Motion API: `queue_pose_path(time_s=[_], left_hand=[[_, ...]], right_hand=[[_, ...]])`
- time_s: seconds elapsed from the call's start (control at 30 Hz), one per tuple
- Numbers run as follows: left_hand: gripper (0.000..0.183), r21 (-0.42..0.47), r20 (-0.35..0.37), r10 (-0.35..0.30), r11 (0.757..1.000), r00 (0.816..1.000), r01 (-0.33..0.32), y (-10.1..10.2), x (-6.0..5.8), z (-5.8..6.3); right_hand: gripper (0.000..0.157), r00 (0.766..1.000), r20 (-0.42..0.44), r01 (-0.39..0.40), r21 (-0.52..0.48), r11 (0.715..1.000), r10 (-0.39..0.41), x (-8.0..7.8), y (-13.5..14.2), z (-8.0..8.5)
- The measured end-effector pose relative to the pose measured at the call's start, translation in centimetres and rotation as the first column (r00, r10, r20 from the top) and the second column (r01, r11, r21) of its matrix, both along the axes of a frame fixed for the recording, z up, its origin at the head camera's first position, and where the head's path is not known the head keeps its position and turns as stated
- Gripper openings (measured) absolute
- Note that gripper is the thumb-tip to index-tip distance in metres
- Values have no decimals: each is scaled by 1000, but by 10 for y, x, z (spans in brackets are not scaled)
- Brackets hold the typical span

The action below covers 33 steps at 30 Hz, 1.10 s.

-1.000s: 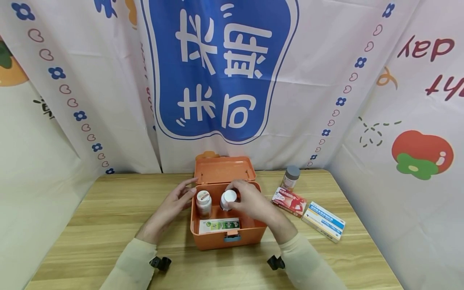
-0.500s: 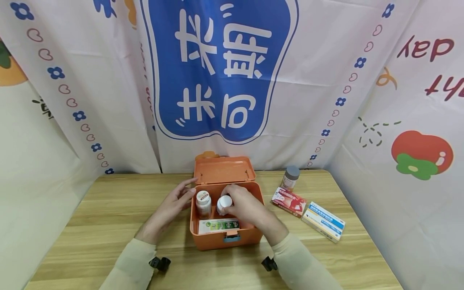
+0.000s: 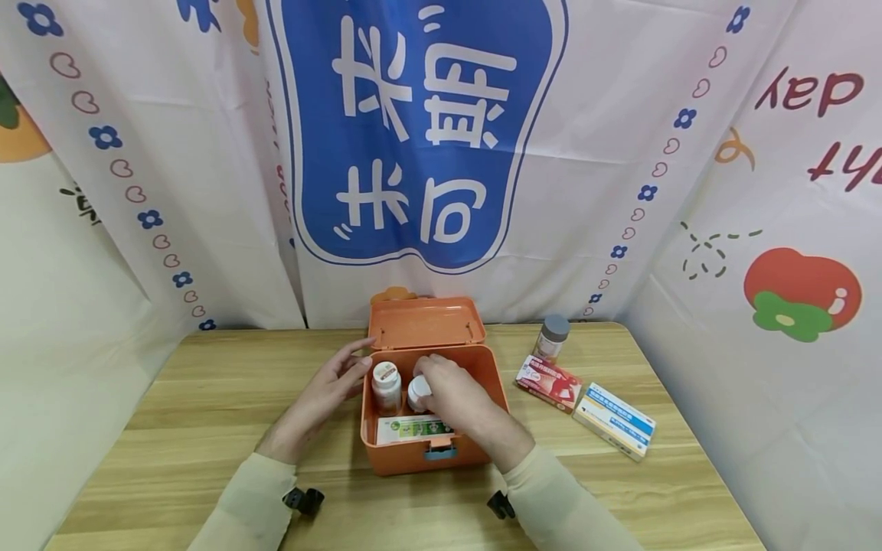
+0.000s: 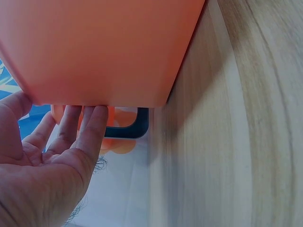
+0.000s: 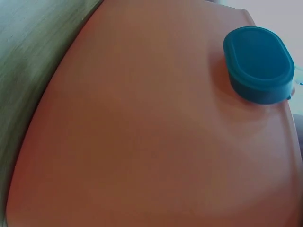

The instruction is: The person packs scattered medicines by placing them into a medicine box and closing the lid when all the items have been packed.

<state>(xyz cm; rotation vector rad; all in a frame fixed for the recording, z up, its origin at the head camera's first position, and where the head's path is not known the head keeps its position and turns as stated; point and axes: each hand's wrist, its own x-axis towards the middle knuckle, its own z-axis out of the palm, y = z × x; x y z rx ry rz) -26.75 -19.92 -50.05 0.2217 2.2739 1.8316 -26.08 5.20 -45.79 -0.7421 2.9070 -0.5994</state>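
Note:
An orange lidded box (image 3: 396, 461) stands on the table, its lid (image 3: 427, 321) tipped back. Inside it my right hand (image 3: 460, 398) grips a small white bottle (image 3: 417, 392) with a white cap; the fingers partly cover it. To the left of that stands another white bottle (image 3: 387, 389), upright. A white-and-green carton (image 3: 413, 428) lies along the front inside the box. My left hand (image 3: 329, 398) rests at the box's back left corner, fingers extended; in the left wrist view its fingertips touch the box edge beside a dark handle (image 4: 130, 131).
On the table (image 3: 227, 398), right of the box, are a grey-capped bottle (image 3: 551, 340), a red-and-white carton (image 3: 549, 383) and a blue-and-white carton (image 3: 615, 421). A blue-green latch (image 5: 259, 59) sits on the box front. Printed cloth (image 3: 586, 191) hangs behind the table.
My right hand has moved left inside the box with the white bottle, bringing it closer to the other white bottle. The left hand has stayed in place.

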Motion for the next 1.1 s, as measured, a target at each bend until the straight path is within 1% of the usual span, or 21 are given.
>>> queue_pose_path(time_s=[0.3, 0.53, 0.63, 0.9, 1.1], left_hand=[[60, 2, -2, -5, 1000, 1000, 5, 0, -1, -1], [59, 8, -9, -11, 1000, 1000, 11, 0, -1, -1], [59, 7, -6, -9, 1000, 1000, 9, 0, -1, -1], [60, 7, 0, -6, 1000, 1000, 6, 0, -1, -1], [61, 3, 0, -4, 1000, 1000, 4, 0, -1, -1]], right_hand=[[31, 999, -37, -15, -7, 1000, 15, 2, 0, 0], [39, 1000, -23, -3, 1, 1000, 3, 2, 1, 1], [39, 1000, -23, -4, -2, 1000, 4, 2, 1, 2], [36, 999, -32, -16, -43, 999, 15, 3, 5, 8], [36, 998, -54, -10, -71, 997, 6, 4, 9, 14]])
